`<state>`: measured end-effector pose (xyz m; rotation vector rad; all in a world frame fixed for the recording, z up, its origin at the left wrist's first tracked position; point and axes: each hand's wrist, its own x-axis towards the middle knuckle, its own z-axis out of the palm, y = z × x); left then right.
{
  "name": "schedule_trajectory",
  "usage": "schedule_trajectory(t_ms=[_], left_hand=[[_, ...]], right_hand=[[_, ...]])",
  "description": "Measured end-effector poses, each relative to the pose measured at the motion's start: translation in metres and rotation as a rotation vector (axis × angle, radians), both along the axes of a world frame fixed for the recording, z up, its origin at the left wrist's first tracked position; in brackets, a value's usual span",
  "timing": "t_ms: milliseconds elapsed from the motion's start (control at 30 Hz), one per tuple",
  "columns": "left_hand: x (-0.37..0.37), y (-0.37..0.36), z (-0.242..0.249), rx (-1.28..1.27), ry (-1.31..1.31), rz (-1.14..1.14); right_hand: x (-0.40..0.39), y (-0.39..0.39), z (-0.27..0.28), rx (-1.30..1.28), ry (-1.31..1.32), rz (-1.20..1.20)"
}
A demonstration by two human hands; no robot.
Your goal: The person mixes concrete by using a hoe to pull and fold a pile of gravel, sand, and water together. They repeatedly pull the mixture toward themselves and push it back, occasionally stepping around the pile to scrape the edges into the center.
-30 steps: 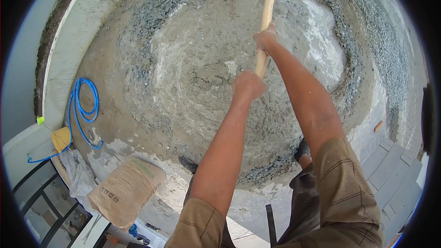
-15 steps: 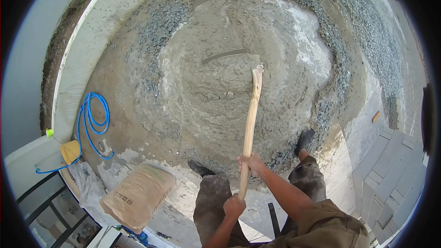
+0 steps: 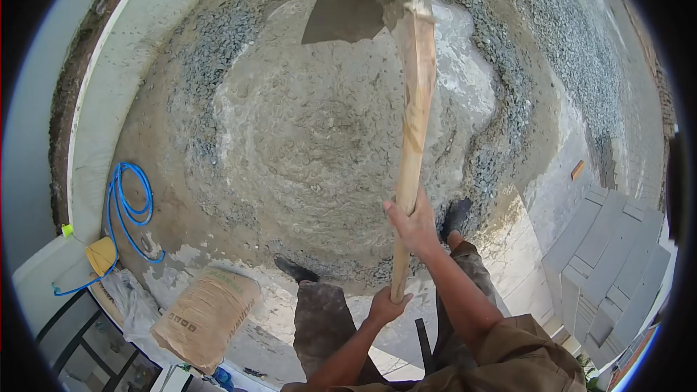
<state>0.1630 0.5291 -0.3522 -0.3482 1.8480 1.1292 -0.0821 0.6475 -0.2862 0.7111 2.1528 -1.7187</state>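
Both my hands grip the wooden handle point(image 3: 414, 138) of a hoe. My left hand point(image 3: 390, 305) is closed round the handle's lower end, and my right hand point(image 3: 415, 225) is closed round it farther up. The wide metal blade point(image 3: 343, 13) is raised over the far part of the wet grey mix point(image 3: 312, 131), with a clump of mix stuck where blade and handle meet. Rings and lumps mark the surface of the mix.
Gravel point(image 3: 207, 51) rings the mix. A paper sack point(image 3: 207, 312), a coiled blue hose point(image 3: 131, 196) and a yellow container point(image 3: 102, 255) are at the lower left. Stacked grey slabs point(image 3: 602, 261) stand at the right. My feet are at the mix's near edge.
The hoe has come up out of the mix, its blade now in full view and closer to the camera. Both hands have risen with the handle, and the view has shifted slightly.
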Motion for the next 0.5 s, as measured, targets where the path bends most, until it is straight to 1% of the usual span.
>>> schedule_trajectory(t_ms=[33,67,100,133,167,200,233,267,333,400,433,500], left_hand=[[-0.062,0.014,0.001,0.023,0.107,0.075],[-0.117,0.026,-0.008,0.05,0.21,0.151],[-0.171,0.036,-0.019,0.045,0.222,0.218],[-0.23,0.044,-0.02,-0.013,0.307,0.244],[-0.284,0.047,-0.031,-0.004,0.396,0.232],[-0.334,0.049,-0.026,-0.054,0.455,0.254],[-0.379,0.047,-0.021,-0.075,0.42,0.242],[-0.41,0.044,-0.021,-0.119,0.452,0.26],[-0.443,0.033,-0.031,-0.05,0.266,0.225],[-0.421,0.019,-0.055,0.009,0.182,0.344],[-0.41,0.013,-0.063,0.048,0.147,0.408],[-0.378,-0.003,-0.069,0.08,0.179,0.444]], right_hand=[[-0.045,0.01,-0.004,0.003,0.053,0.018],[-0.096,0.013,-0.01,0.087,0.189,0.015],[-0.146,0.019,-0.033,0.32,0.453,0.069],[-0.196,0.024,-0.055,0.609,0.698,0.075],[-0.233,0.026,-0.058,0.55,0.476,0.127],[-0.265,0.026,-0.068,0.602,0.387,0.174],[-0.293,0.021,-0.076,0.63,0.292,0.23],[-0.313,0.015,-0.087,0.653,0.19,0.286],[-0.338,0.004,-0.113,0.661,-0.018,0.399],[-0.339,-0.02,-0.146,0.72,-0.02,0.459],[-0.339,-0.032,-0.152,0.757,-0.013,0.488],[-0.33,-0.05,-0.151,0.727,-0.083,0.479]])
